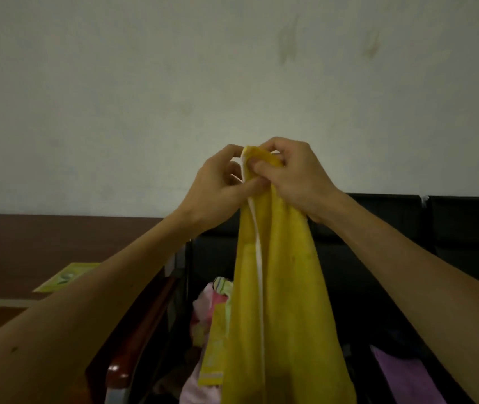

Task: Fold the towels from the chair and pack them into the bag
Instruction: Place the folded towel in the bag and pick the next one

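Head view: in the centre of the frame both hands pinch the top edge of a yellow towel (279,287) held up in front of a pale wall (145,83). The left hand (217,185) and right hand (293,173) sit close together, fingers (261,166) curled and grasping the bunched upper hem. The towel hangs straight down, long axis vertical, its white edge stripe running top to bottom, its lower end leaving the bottom of the frame. Behind it stands a black chair (378,228); a heap of pink towels (206,310) lies on it at lower centre and a purple towel (401,374) at lower right.
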A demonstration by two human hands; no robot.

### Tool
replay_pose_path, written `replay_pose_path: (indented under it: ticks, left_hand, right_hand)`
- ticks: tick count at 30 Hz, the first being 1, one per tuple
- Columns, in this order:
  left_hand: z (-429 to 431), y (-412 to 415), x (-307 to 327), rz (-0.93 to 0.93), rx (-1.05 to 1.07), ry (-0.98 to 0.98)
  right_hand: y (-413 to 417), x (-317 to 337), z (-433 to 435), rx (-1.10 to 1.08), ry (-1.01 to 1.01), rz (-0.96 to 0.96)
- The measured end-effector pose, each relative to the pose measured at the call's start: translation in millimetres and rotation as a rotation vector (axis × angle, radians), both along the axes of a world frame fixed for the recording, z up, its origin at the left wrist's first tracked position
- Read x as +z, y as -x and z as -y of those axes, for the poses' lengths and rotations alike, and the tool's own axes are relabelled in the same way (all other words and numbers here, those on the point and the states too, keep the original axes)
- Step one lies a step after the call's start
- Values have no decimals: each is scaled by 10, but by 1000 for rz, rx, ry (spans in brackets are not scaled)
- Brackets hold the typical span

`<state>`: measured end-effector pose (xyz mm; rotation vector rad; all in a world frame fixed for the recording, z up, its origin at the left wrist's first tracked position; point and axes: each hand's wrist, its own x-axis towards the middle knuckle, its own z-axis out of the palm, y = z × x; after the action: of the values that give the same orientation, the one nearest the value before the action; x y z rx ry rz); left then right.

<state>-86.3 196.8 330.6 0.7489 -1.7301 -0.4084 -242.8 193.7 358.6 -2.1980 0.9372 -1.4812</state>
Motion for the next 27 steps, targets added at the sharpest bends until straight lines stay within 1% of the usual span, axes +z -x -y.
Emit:
replay_pose_path:
  ticks: [4,7,11,14,17,19,22,24,27]
  left_hand:
    - [-223,102,124,-73,-156,-149]
    - [-328,145,151,-109,-231,-214]
    - [-402,166,113,-41,-189,-175]
    - [-461,191,81,2,-151,-116]
    - [-486,207,68,-26,-128,-81]
    - [-479,195,68,-58,-70,-50]
    - [-475,134,80,-117,7,-22]
    - [-467,61,86,-131,29,-21]
    - [-446,-73,61,-148,37,-42]
  right_hand:
    - [24,60,-138,-35,-20,17]
    - [82,100,-193,-30,-114,65]
    - [154,86,-312,10,-272,48]
    - [217,-23,-402,140,-380,76]
    - [389,-211,-418,296,-495,48]
    - [529,-390,-415,377,-603,-53]
    - [740,-695,-392,361,-724,-303]
    - [874,-863,-367,301,-757,-502]
    - [1064,-976,-346,133,-737,-751]
